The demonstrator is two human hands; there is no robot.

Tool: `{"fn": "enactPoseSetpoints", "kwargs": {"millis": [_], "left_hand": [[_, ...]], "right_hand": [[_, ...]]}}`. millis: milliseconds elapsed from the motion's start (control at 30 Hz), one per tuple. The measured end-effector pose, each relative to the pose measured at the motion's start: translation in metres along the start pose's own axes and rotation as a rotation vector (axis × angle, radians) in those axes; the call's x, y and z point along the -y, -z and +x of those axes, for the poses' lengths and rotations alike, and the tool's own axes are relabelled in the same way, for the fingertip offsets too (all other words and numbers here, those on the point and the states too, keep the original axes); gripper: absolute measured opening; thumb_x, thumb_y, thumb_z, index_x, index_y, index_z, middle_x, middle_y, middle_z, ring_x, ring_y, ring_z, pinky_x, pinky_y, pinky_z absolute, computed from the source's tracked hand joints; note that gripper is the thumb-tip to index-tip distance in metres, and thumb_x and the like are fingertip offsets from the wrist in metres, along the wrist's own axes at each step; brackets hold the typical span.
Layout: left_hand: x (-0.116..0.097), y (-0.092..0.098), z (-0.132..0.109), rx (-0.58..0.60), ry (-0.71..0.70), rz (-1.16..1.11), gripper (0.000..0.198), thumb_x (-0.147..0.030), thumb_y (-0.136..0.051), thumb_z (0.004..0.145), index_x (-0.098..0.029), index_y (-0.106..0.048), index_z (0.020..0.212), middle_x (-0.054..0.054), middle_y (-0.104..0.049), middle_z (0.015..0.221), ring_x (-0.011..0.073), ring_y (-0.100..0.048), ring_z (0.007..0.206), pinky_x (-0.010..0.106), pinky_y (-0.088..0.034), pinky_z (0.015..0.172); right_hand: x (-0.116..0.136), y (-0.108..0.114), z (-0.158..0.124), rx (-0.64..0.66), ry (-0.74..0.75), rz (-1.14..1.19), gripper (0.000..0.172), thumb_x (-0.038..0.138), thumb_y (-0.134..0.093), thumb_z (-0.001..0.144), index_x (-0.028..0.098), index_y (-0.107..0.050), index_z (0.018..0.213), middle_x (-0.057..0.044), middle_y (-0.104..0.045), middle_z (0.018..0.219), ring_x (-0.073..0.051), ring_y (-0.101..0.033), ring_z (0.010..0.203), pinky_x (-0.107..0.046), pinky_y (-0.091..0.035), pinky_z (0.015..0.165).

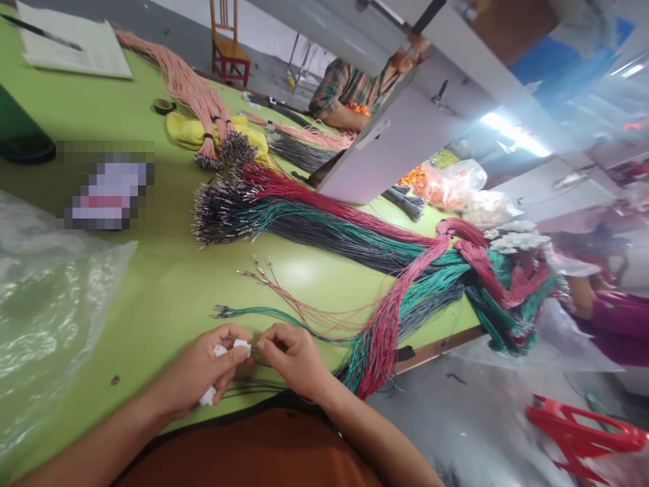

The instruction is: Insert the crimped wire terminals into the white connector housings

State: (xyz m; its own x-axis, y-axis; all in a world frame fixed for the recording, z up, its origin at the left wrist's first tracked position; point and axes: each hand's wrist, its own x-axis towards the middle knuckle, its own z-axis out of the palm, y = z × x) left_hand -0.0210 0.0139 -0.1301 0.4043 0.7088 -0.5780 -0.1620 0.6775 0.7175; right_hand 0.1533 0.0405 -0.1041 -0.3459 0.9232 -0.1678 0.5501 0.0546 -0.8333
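Observation:
My left hand (205, 368) is closed around several small white plastic connector housings (243, 346), one of them held up between thumb and finger. Close beside it, my right hand (294, 355) pinches the end of a thin dark wire at that housing; whether the tip is inside is too small to tell. Dark wires (253, 390) run below both hands along the table edge. Just beyond lie a few green wires (274, 312) and pinkish-red wires (304, 308) with metal terminals on their ends.
Thick bundles of red wires (324, 206), green wires (345, 226) and black wires (324, 240) cross the green table (167, 291). Plastic bag (51, 304) and phone (109, 193) lie left. Beyond the white panel (375, 155) sits a person in a plaid shirt (347, 84). A red stool (583, 433) stands right.

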Motion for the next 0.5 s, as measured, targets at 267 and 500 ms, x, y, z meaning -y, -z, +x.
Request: {"fn": "enactPoseSetpoints", "kwargs": {"millis": [267, 500], "left_hand": [[0.001, -0.002, 0.0, -0.022, -0.025, -0.026, 0.035, -0.044, -0.06, 0.077, -0.017, -0.05, 0.097, -0.009, -0.053, 0.05, 0.004, -0.033, 0.031, 0.017, -0.031, 0.031], [-0.012, 0.005, -0.002, -0.037, 0.017, -0.259, 0.033, -0.033, -0.062, 0.078, -0.019, -0.047, 0.104, -0.004, -0.055, 0.072, 0.0025, -0.032, 0.039, 0.015, -0.031, 0.031]], "right_hand": [[0.004, -0.003, 0.005, -0.019, 0.007, 0.048, 0.02, 0.02, -0.053, 0.08, 0.016, -0.059, 0.061, 0.002, -0.054, 0.059, -0.009, -0.048, 0.057, -0.02, -0.038, 0.057], [-0.017, 0.092, -0.03, 0.644, -0.118, 0.662, 0.06, 0.073, -0.043, 0.075, 0.017, -0.05, 0.055, -0.002, -0.055, 0.045, -0.011, -0.052, 0.039, -0.02, -0.04, 0.041]]}}
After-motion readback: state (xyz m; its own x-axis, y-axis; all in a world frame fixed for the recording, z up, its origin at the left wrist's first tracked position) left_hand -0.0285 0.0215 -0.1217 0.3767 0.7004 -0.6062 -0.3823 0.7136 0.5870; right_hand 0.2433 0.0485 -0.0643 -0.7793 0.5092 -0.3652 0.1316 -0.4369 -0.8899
